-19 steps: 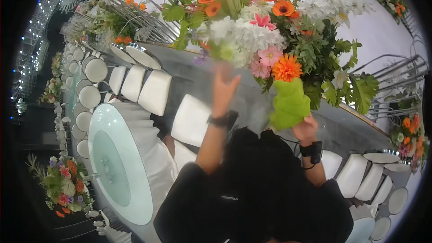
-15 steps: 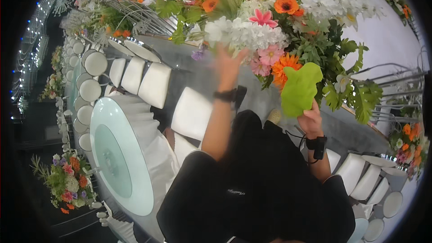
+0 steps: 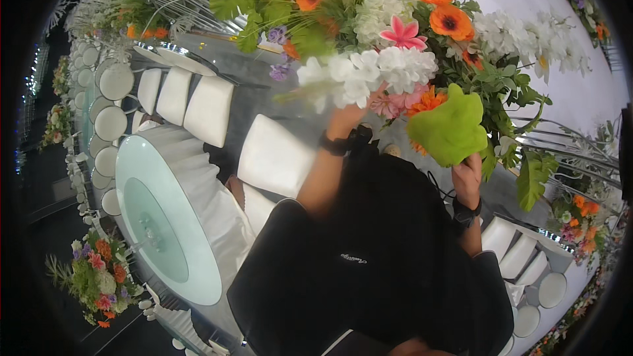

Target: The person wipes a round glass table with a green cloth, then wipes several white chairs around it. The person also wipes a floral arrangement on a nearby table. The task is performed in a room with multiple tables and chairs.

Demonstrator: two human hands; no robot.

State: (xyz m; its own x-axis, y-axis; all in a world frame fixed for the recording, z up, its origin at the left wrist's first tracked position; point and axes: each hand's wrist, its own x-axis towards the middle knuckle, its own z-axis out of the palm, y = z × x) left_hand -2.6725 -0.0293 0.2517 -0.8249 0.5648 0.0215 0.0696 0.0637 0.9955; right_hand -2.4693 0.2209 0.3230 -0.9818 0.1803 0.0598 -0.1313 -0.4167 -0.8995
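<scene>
A large flower arrangement fills the top of the view, with a cluster of white blossoms, pink daisies, orange flowers and green leaves. My left hand reaches up beneath the white blossoms, beside the pink flowers. Petals cover its fingers, so their grip is hidden. My right hand pinches the lower edge of a flat lime-green piece with a wavy, lobed outline, soft-looking like a leaf or cloth. This piece stands up in front of the orange daisy and the foliage.
A round glass-topped table with a white skirt stands at the left. White chairs line the space between it and the flowers. More chairs stand at the lower right. A second arrangement is at the lower left, with metal rods near the back.
My left hand has moved from in front of the white blossoms to underneath them, its fingers now covered. The lime-green piece has tilted in my right hand. The view has shifted slightly.
</scene>
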